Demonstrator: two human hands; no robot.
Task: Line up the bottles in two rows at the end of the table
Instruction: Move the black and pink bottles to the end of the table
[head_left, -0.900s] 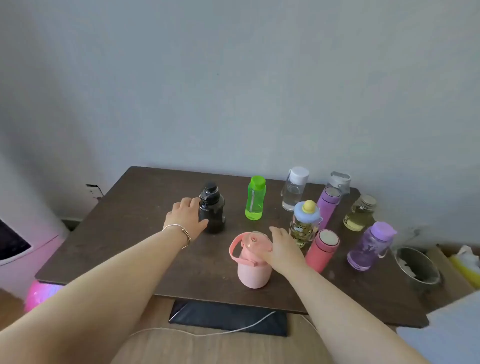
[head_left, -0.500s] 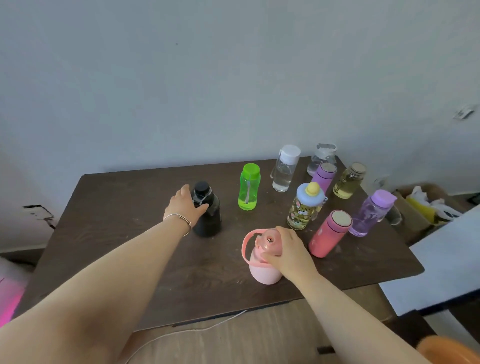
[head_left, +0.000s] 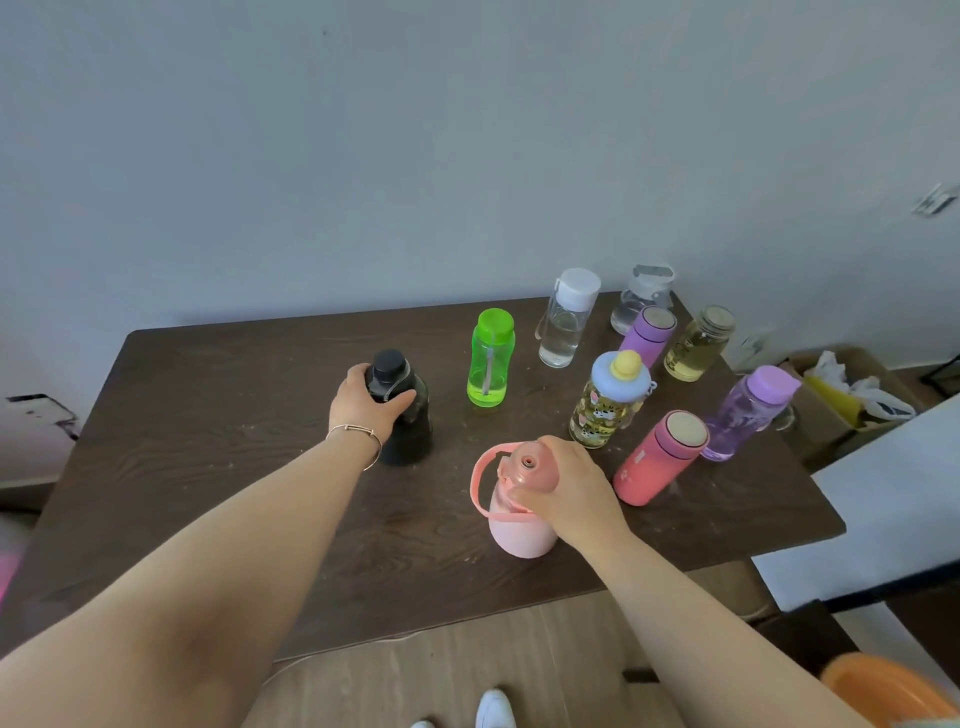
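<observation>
- pink jug (head_left: 519, 525), lower centre of bench (head_left: 208, 415): bulky, likely heaviest; right hand (head_left: 566, 488) clamped round its cap, better lower on the body.
- black bottle (head_left: 405, 415), centre-left: stiff, probably slick; left hand (head_left: 366, 405) wrapped round its neck.

Ten capped bottles stand upright. A black plastic bottle (head_left: 407, 415) sits at centre; a pale pink handled jug (head_left: 519, 506) at its 4 o'clock; a translucent green bottle (head_left: 490, 358) at 1 o'clock; seven others cluster at 3 o'clock.

Head view, downward over table (head_left: 208, 467)
</observation>
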